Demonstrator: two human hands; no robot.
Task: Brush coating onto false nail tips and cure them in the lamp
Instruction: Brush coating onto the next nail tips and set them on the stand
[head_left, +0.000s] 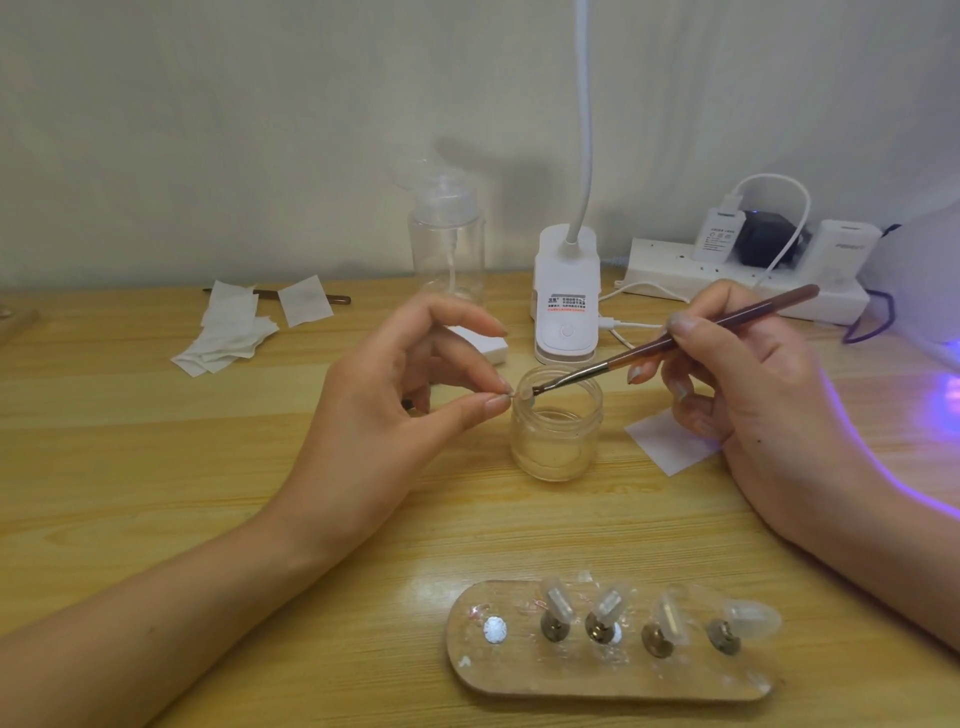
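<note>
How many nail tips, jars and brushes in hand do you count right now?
Nail tips: 5, four on the board at and, and one held up by the left hand
Jars: 1
Brushes in hand: 1, in the right hand
Total: 7

The left hand (395, 395) pinches a nail tip (525, 391) by its small stem between thumb and forefinger, above the rim of an open jar (557, 431). The right hand (748, 384) holds a brush (675, 338) like a pen, bristles touching the nail tip. Nearer the camera, a stand (608, 675) carries four tips (670, 618) on pegs. At the back of the table (156, 467) are wipes (228, 332), a clear bottle (448, 244), a clip lamp (566, 296) and a power strip (727, 280). Purple light (950, 389) glows at the right edge.
</note>
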